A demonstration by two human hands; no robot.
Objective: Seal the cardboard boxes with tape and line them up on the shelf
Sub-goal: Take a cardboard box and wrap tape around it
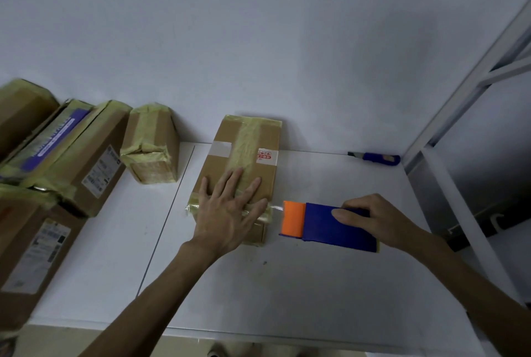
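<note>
A brown cardboard box (218, 161) lies on the white table (287, 285), with yellowish tape running along its top and a strip across its near end. My left hand (227, 207) presses flat on the near end of the box, fingers spread. My right hand (376, 219) grips a blue tape dispenser (336, 227) with an orange front (293, 217), just right of the box. A short stretch of clear tape (276, 207) runs from the dispenser to the box's right edge.
Several taped boxes (86, 155) stand along the left side, one small box (150, 144) upright by the wall. A blue utility knife (376, 158) lies at the table's back right. A white shelf frame (439, 184) rises on the right.
</note>
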